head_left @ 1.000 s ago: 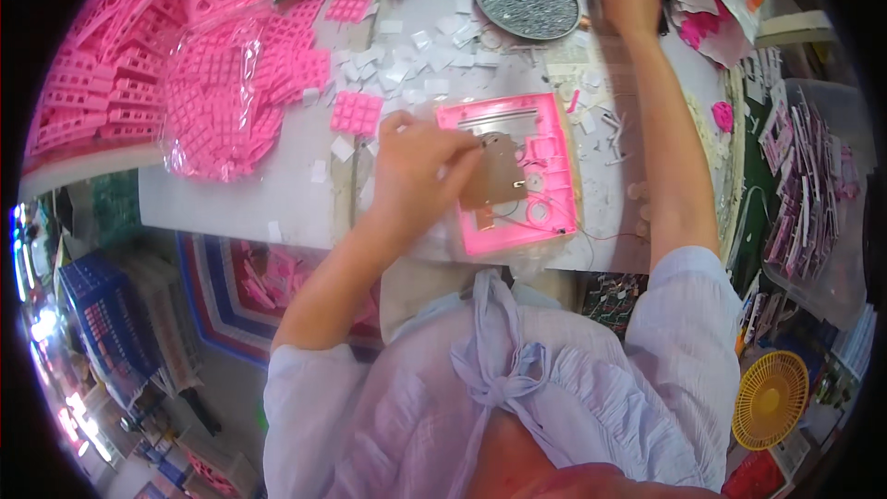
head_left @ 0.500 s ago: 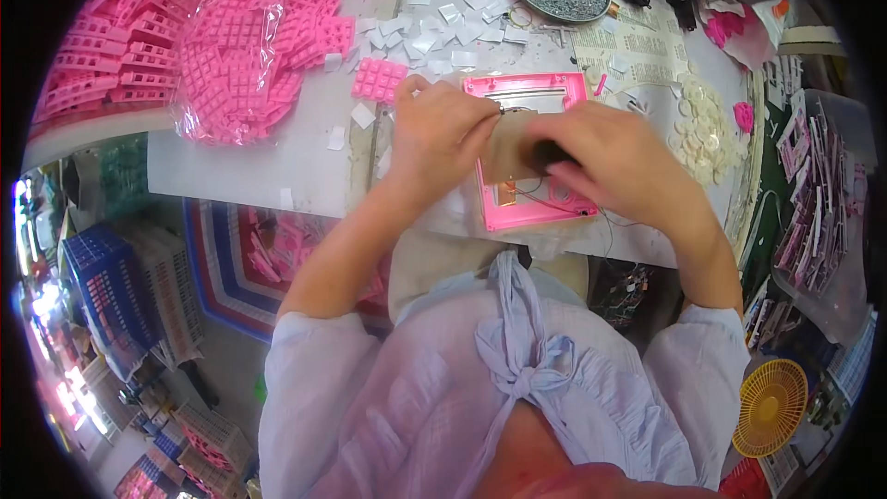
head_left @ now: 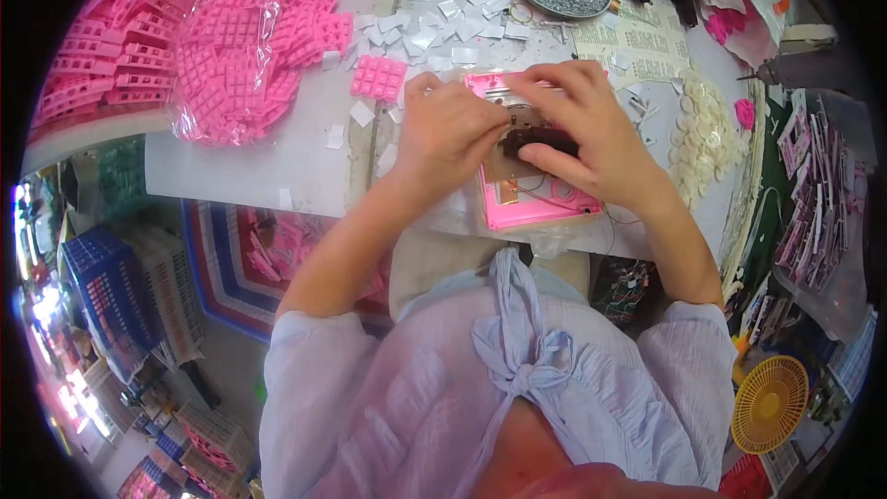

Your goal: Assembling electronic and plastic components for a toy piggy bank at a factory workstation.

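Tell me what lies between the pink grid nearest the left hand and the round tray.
In the head view, scattered white squares, some overlapping, lie between the pink grid and the round tray; that stretch isn't bare.

Bright, blown-out lights (head_left: 44,303) far L, glare on bag (head_left: 236,65), fisheye distort., blk edges

Open tabletop (head_left: 236,169) left of the hands (head_left: 446,134) — bagged keypads (head_left: 226,74) block beyond.
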Available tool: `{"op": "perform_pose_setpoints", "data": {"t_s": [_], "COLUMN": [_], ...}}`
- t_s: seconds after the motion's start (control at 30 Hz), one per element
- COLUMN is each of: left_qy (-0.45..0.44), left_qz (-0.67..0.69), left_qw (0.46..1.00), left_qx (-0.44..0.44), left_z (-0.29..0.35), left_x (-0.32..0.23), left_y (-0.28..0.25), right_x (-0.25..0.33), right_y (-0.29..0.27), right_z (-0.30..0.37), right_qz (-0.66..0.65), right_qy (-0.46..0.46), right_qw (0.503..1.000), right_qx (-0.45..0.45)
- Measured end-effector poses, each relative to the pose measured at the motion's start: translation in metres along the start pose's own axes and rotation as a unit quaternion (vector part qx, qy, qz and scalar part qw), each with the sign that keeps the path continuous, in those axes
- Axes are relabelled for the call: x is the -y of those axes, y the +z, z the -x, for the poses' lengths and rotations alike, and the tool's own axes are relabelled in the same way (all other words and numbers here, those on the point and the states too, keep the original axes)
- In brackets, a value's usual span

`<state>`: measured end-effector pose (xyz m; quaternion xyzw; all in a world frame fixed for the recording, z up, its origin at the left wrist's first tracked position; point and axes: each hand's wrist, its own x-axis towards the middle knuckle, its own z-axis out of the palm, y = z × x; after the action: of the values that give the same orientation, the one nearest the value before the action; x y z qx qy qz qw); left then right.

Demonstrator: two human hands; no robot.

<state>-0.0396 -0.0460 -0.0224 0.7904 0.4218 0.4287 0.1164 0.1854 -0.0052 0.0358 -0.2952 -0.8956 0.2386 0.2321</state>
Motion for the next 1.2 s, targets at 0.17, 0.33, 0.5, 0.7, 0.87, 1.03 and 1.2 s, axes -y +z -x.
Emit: {"op": "perform_pose_setpoints", "data": {"t_s": [0.17, 0.33, 0.5, 0.7, 0.87, 1.03, 1.2], "left_qy": [-0.007, -0.001, 0.012, -0.041, 0.002, 0.060, 0.086], "left_qz": [-0.002, 0.022, -0.032, -0.042, -0.009, -0.001, -0.026], "left_qw": [1.000, 1.000, 0.999, 0.997, 0.995, 0.986, 0.983], "left_qx": [0.014, 0.021, 0.028, 0.042, 0.100, 0.158, 0.162], "left_z": [-0.005, -0.011, -0.013, -0.011, -0.028, -0.046, -0.049], "left_x": [-0.004, 0.001, 0.001, 0.003, 0.007, 0.010, 0.008], "left_y": [-0.006, -0.006, -0.009, -0.011, -0.018, -0.021, -0.018], "right_x": [-0.004, -0.013, -0.019, -0.017, -0.025, -0.029, -0.021], "right_y": [-0.022, -0.013, -0.008, -0.005, 0.007, 0.010, -0.002], "right_z": [0.029, 0.027, 0.000, 0.014, 0.020, 0.009, 0.003], "right_qz": [0.066, -0.093, -0.027, -0.048, -0.046, 0.004, 0.106], "right_qy": [0.021, 0.074, -0.017, 0.057, 0.057, 0.028, -0.034], "right_qw": [0.996, 0.990, 0.995, 0.997, 0.997, 0.999, 0.994], "right_qx": [0.060, 0.072, 0.094, 0.033, -0.020, -0.035, -0.016]}}
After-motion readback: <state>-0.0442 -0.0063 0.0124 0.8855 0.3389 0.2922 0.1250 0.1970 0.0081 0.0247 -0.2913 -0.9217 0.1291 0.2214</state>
